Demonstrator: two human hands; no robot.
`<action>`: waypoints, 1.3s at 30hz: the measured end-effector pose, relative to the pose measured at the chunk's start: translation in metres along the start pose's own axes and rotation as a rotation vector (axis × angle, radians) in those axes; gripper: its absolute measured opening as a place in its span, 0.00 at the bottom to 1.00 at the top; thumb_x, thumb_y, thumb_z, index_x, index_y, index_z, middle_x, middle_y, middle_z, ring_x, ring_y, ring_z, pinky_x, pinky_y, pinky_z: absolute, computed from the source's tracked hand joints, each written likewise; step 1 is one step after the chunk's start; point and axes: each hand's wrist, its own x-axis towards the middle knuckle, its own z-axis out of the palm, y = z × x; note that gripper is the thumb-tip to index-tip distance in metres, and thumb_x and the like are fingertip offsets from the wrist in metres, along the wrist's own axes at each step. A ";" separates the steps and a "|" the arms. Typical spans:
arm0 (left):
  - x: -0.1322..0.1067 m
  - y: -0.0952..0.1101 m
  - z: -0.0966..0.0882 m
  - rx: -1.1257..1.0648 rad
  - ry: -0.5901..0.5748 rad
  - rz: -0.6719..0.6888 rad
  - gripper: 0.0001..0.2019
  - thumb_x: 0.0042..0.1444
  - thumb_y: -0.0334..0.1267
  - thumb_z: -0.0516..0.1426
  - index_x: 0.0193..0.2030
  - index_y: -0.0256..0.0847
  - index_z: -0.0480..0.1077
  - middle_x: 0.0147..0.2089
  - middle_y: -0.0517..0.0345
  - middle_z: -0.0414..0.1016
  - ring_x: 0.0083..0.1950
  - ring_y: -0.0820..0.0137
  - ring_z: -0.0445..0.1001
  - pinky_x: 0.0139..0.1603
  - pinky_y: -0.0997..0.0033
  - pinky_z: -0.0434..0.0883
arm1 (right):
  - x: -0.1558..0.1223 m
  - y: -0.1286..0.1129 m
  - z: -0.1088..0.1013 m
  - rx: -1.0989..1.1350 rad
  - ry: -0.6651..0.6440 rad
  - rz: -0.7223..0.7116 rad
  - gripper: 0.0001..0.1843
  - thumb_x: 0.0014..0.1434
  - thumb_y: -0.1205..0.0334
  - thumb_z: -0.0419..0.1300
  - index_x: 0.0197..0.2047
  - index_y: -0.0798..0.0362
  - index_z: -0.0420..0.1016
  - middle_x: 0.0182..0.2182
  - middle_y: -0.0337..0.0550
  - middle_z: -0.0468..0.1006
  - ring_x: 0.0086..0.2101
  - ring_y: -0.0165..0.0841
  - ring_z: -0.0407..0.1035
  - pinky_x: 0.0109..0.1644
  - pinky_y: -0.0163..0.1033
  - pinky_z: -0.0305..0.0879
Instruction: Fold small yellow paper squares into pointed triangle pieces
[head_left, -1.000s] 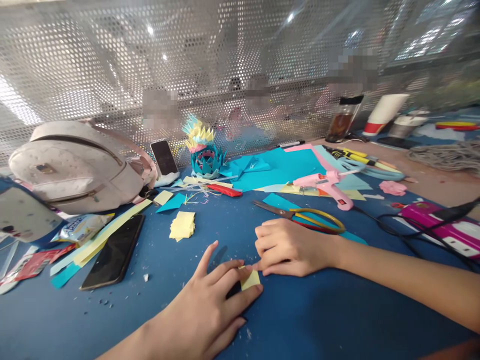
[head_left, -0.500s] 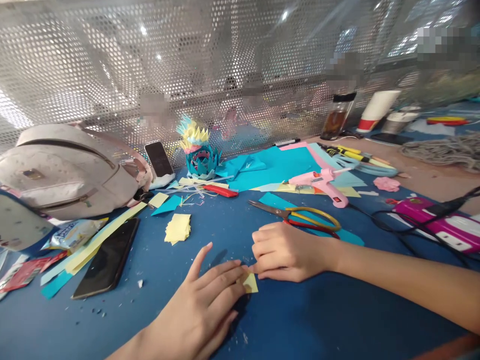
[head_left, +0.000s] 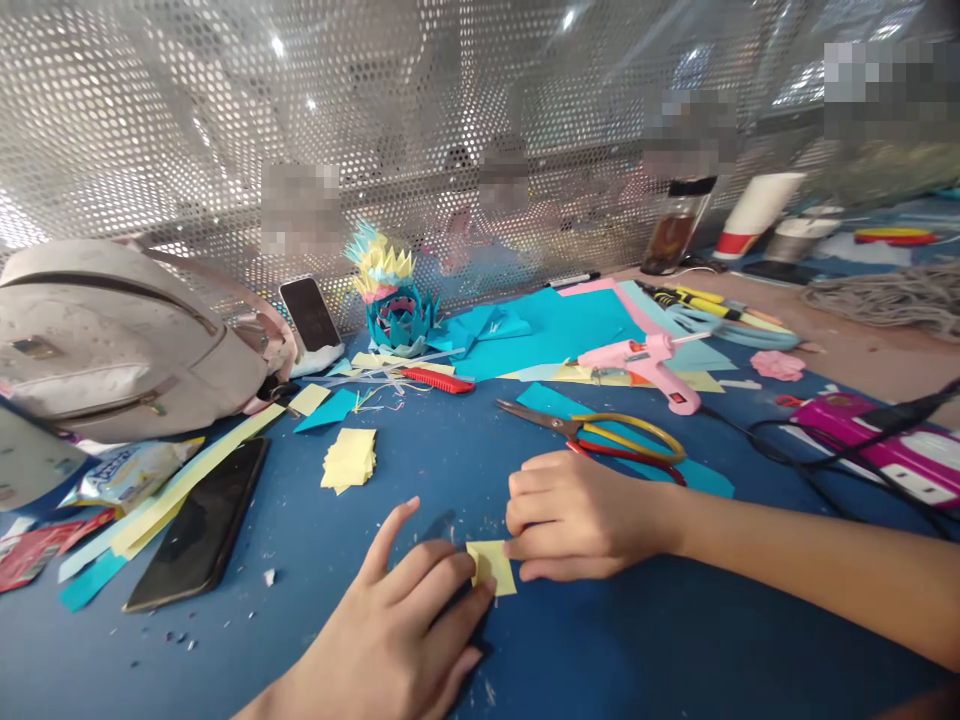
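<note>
Two hands work one small yellow paper square (head_left: 493, 570): your left hand (head_left: 397, 640) presses it flat, your right hand (head_left: 577, 515) pinches its edge. Likely mid-fold; align edges next.

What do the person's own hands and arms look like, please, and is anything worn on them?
The left hand and the right hand are bare: no gloves, rings, watch or bracelet show. The left forearm and the right forearm are uncovered to the picture's edge, with no sleeve in view.

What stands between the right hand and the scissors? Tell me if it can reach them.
Probably yes: the scissors lie just beyond the right hand, nothing between; its fingers pinch the yellow paper.
</note>
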 end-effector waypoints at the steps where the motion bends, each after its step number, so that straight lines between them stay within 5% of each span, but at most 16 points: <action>1: 0.001 0.001 -0.001 0.009 0.006 0.000 0.14 0.73 0.39 0.50 0.56 0.39 0.75 0.48 0.57 0.79 0.51 0.67 0.76 0.79 0.51 0.34 | 0.000 0.000 0.000 0.003 0.003 -0.002 0.20 0.78 0.56 0.47 0.42 0.54 0.77 0.32 0.41 0.77 0.33 0.33 0.64 0.35 0.43 0.52; 10: 0.006 0.007 -0.006 -0.021 0.071 0.016 0.16 0.75 0.37 0.49 0.52 0.33 0.77 0.44 0.58 0.82 0.49 0.68 0.79 0.80 0.53 0.38 | 0.004 -0.002 0.004 0.133 0.025 0.060 0.19 0.76 0.55 0.50 0.38 0.54 0.76 0.40 0.43 0.81 0.39 0.32 0.69 0.41 0.40 0.59; 19: 0.002 0.009 -0.002 0.109 0.117 0.104 0.17 0.75 0.35 0.49 0.51 0.30 0.78 0.49 0.52 0.84 0.55 0.63 0.81 0.80 0.50 0.40 | 0.004 -0.001 0.003 0.296 0.024 0.132 0.20 0.76 0.57 0.49 0.38 0.54 0.77 0.36 0.45 0.79 0.37 0.32 0.69 0.43 0.37 0.62; 26: 0.000 0.006 -0.001 0.098 0.092 0.089 0.17 0.75 0.37 0.49 0.50 0.33 0.78 0.51 0.51 0.84 0.56 0.64 0.81 0.80 0.50 0.39 | 0.003 0.003 0.004 0.392 -0.033 0.172 0.13 0.74 0.59 0.54 0.44 0.54 0.78 0.38 0.46 0.79 0.39 0.33 0.70 0.45 0.36 0.64; 32: -0.002 0.004 0.008 0.086 0.183 0.024 0.17 0.74 0.37 0.48 0.52 0.37 0.78 0.54 0.54 0.82 0.56 0.64 0.79 0.79 0.46 0.42 | 0.005 -0.003 0.005 0.556 -0.043 0.222 0.15 0.74 0.55 0.56 0.40 0.55 0.77 0.34 0.45 0.79 0.37 0.32 0.70 0.45 0.37 0.64; 39: 0.004 0.003 -0.008 0.049 0.029 0.071 0.19 0.76 0.41 0.48 0.54 0.32 0.77 0.49 0.55 0.82 0.53 0.67 0.79 0.80 0.55 0.37 | 0.007 -0.010 0.007 0.616 -0.024 0.254 0.15 0.74 0.55 0.56 0.40 0.55 0.78 0.33 0.44 0.79 0.37 0.32 0.69 0.46 0.35 0.64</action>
